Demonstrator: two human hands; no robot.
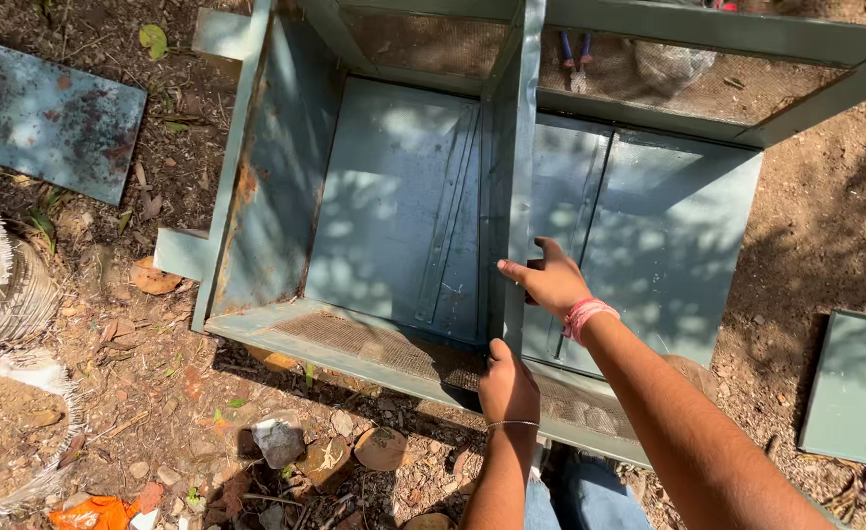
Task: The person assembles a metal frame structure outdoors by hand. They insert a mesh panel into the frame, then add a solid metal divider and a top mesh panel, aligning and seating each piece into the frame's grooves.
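A large pale green metal cabinet [286, 167] lies on its back on the dirt, open side up. A vertical metal divider [521, 147] splits it into two compartments. My right hand [549, 278] grips the divider's near end, thumb over its left face, fingers on the right side. A pink band is on that wrist. My left hand [508, 385] rests closed on the cabinet's near rim at the foot of the divider, with a thin bracelet on the wrist. Mesh panels [423, 39] line the far side.
A rusty green metal sheet [45, 118] lies on the ground at the top left. Another green panel [860, 393] lies at the right. Pliers [575, 59] rest on the far mesh. Stones, dry leaves, white sacks [6, 285] and orange scrap [94, 512] litter the dirt.
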